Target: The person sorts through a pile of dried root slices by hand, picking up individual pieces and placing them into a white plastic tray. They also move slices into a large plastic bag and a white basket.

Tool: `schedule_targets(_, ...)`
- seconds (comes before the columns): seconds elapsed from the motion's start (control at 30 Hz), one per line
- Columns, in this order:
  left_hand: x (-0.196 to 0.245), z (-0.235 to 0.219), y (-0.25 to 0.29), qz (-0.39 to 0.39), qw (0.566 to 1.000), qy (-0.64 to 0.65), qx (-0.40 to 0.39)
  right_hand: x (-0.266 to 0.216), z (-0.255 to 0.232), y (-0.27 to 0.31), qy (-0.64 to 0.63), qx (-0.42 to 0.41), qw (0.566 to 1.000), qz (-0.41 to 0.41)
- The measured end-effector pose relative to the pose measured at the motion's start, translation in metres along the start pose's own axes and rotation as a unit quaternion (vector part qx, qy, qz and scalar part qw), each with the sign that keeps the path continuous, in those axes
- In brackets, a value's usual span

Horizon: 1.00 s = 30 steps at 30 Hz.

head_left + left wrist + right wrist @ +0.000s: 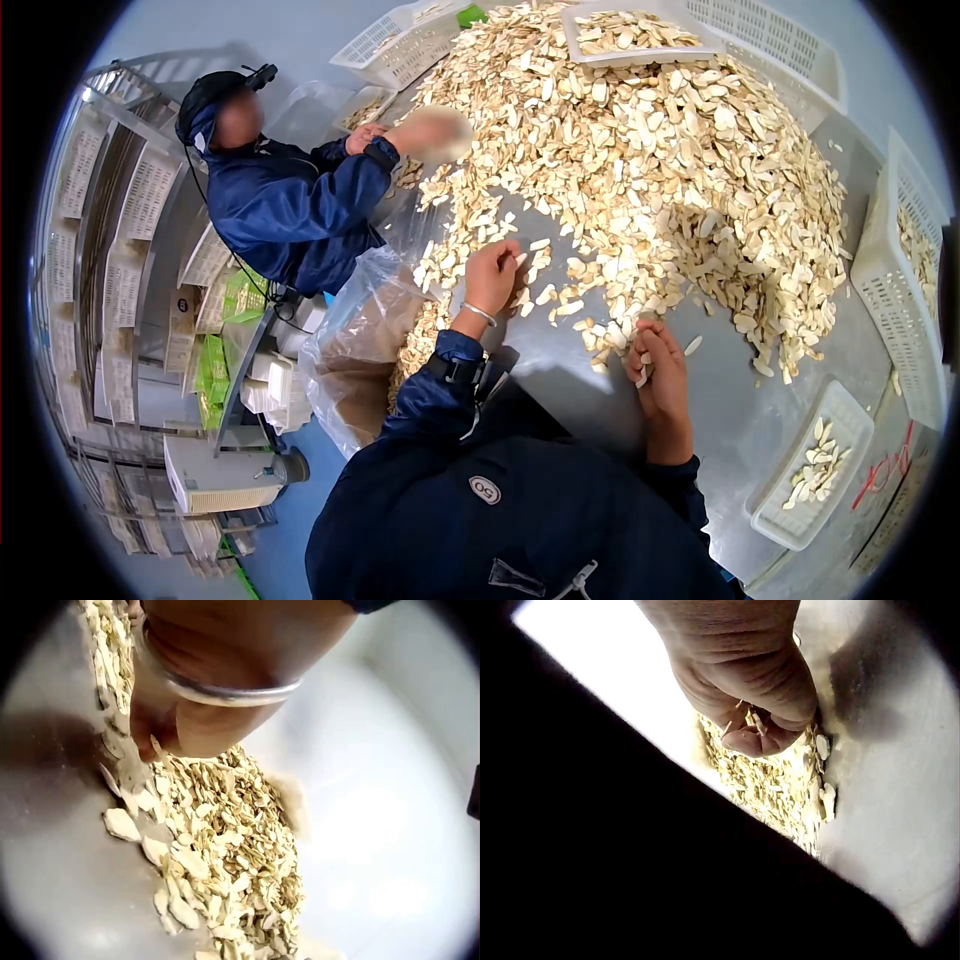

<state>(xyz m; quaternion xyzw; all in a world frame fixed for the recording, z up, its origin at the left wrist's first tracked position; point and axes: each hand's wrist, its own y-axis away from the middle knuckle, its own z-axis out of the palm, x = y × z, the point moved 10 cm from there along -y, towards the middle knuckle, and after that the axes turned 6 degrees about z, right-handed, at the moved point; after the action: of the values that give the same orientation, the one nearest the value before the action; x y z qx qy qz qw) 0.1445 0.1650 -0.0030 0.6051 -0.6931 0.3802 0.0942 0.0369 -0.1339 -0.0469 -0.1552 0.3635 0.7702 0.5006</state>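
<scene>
A big heap of pale dried slices (620, 150) covers the metal table (590, 400). My left hand (490, 278) is over the near-left edge of the heap, its fingers curled and a pale slice at the fingertips. In the left wrist view the left hand (217, 682) hides most of its own fingers, with slices (232, 855) beyond it. My right hand (660, 375) grips a few slices in curled fingers at the heap's near edge. The right wrist view shows slice ends poking out between the fingers of the right hand (750, 682).
Another person in a blue jacket (290, 200) works at the left. A plastic-lined bag (350, 360) with slices stands left of my left arm. At the right are a small white tray (765, 515) and a white basket (895, 310). Shelving (130, 250) lines the far left.
</scene>
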Motion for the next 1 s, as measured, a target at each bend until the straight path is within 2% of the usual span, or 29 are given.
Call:
schedule_targets(0.03, 0.005, -0.006, 0.000, 0.040, 0.997, -0.067, 0.027, 0.001, 0.000, 0.000, -0.002, -0.001, 1.000, 0.001)
schedule_targets(0.13, 0.022, -0.009, 0.001, 0.068, 0.990, -0.119, 0.016, 0.001, -0.002, -0.001, -0.028, 0.007, 1.000, -0.008)
schedule_targets(0.17, 0.020, -0.001, 0.002, 0.022, 0.997, -0.073, -0.028, 0.001, -0.002, -0.001, -0.027, 0.009, 1.000, -0.007)
schedule_targets(0.27, 0.037, 0.010, 0.003, 0.059, 0.995, -0.061, -0.056, 0.000, -0.002, -0.001, -0.025, 0.012, 1.000, -0.005)
schedule_targets(0.43, 0.054, 0.028, -0.005, 0.107, 0.989, -0.099, -0.040, 0.000, -0.004, -0.002, -0.013, 0.008, 1.000, -0.014)
schedule_targets(0.53, 0.044, 0.033, -0.006, 0.066, 0.982, -0.130, -0.118, -0.002, -0.006, 0.000, -0.018, 0.020, 1.000, -0.011)
schedule_targets(0.57, 0.039, 0.029, -0.006, 0.078, 0.982, -0.155, -0.080, -0.003, -0.006, 0.001, -0.017, 0.020, 1.000, -0.015)
schedule_targets(0.67, 0.067, 0.019, -0.014, 0.132, 0.986, -0.100, -0.031, -0.002, -0.003, 0.000, -0.014, 0.011, 1.000, -0.018)
schedule_targets(0.7, 0.087, 0.025, -0.012, 0.203, 0.976, -0.067, -0.034, 0.000, -0.003, -0.001, -0.015, 0.007, 1.000, -0.015)
schedule_targets(0.8, 0.117, 0.056, -0.010, 0.253, 0.961, -0.024, -0.109, -0.002, -0.003, 0.000, -0.005, 0.013, 1.000, -0.012)
schedule_targets(0.83, 0.118, 0.064, -0.010, 0.235, 0.958, -0.054, -0.157, -0.004, -0.004, 0.001, -0.001, 0.020, 1.000, -0.014)
schedule_targets(0.97, 0.090, 0.066, -0.012, 0.075, 0.983, 0.012, -0.166, -0.004, -0.005, 0.002, -0.001, 0.021, 1.000, -0.002)
schedule_targets(1.0, 0.077, 0.072, -0.007, 0.013, 0.978, 0.100, -0.183, -0.003, -0.005, 0.002, 0.003, 0.018, 1.000, -0.004)
